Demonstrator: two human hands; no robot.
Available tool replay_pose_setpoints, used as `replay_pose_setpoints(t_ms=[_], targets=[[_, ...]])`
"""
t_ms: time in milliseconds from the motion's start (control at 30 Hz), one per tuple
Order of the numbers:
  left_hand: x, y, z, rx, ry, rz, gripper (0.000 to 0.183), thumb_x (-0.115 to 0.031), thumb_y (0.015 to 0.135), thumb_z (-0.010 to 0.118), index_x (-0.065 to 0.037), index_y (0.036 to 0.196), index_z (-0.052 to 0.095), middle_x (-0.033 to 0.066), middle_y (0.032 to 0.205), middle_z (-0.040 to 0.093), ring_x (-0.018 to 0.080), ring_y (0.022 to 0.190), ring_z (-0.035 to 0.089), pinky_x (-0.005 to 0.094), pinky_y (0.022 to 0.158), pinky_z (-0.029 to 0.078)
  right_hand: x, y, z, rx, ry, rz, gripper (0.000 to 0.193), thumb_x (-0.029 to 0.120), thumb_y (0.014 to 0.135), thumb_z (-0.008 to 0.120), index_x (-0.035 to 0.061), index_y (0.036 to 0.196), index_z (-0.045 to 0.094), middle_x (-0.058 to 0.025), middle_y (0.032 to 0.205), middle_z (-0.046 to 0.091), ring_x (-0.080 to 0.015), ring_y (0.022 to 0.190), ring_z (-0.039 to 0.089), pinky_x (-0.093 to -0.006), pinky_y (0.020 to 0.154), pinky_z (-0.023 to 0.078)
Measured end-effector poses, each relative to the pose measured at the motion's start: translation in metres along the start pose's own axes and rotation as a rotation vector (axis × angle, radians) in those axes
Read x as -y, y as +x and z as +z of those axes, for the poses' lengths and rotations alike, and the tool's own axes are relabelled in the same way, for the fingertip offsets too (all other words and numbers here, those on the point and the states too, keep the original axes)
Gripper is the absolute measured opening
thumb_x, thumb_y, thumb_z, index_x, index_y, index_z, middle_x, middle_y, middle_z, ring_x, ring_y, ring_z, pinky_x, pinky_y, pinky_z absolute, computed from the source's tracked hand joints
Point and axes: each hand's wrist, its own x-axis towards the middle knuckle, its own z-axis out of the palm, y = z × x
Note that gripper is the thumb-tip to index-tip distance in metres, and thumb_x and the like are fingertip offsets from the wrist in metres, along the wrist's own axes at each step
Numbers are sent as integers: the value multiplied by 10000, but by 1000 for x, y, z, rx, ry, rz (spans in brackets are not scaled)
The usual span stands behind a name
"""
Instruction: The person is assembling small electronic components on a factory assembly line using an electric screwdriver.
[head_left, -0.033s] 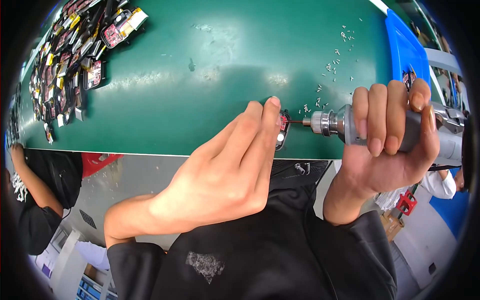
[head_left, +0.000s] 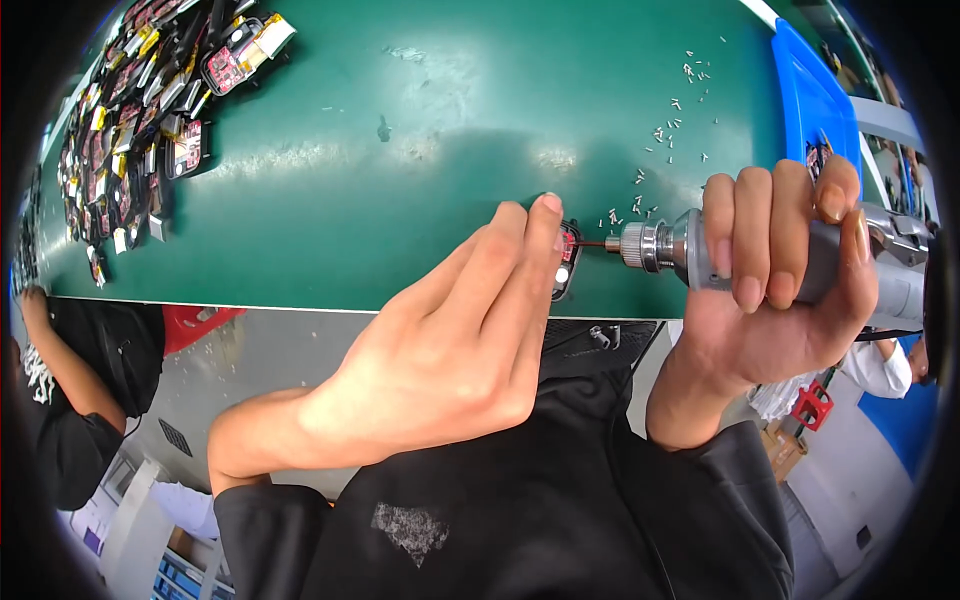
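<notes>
- Left hand (head_left: pixel 450 340) pins the small black part (head_left: pixel 566 262) against the green table (head_left: pixel 400 150) edge, fingers closed on it.
- Right hand (head_left: pixel 780 290) fully grips the electric screwdriver (head_left: pixel 690 248); bit meets the part.
- Loose screws (head_left: pixel 660 135) lie beyond the part.

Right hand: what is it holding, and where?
The right hand grips a grey electric screwdriver around its barrel, behind the metal chuck; its bit meets the small black part.

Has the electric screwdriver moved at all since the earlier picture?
No. The electric screwdriver in the right hand sits at the same spot against the green table's front edge, its bit at the small black part under the left hand.
</notes>
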Motion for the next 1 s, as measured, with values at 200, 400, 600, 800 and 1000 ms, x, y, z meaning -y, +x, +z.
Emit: replay_pose_setpoints(t_ms=[200,400,600,800,1000], targets=[[-2,1,4,-43,-61,-8,336,58,593,648,171,909,625,267,1055,625,321,842,622,346,656,557,4,10,3,130,-80,62,148,216,931,441,77,884,462,37,517,375,-72,430,375,-252,522,351],[10,3,3,-44,-128,-5,332,59,589,640,164,903,615,262,1052,622,323,853,610,341,631,550,-5,28,7,279,-67,125,179,221,947,436,84,832,421,26,503,377,-80,403,372,-247,496,383],[15,8,-19,54,-122,16,331,-24,599,616,130,892,633,257,1058,624,337,918,605,361,735,549,-8,29,24,286,-112,94,200,213,916,500,91,819,375,28,479,364,-80,374,331,-252,452,336],[6,0,-17,-1,-173,-52,304,-54,725,626,114,979,621,231,1053,630,314,988,609,368,855,526,-7,19,24,202,4,74,167,121,872,557,46,833,413,10,492,374,-99,380,339,-249,416,329],[59,-14,-76,-122,49,-361,331,51,718,649,3,1045,635,124,1065,655,284,976,634,394,830,510,29,-18,-19,-24,241,-198,101,113,923,502,72,950,413,38,470,364,-67,381,345,-224,448,356]])
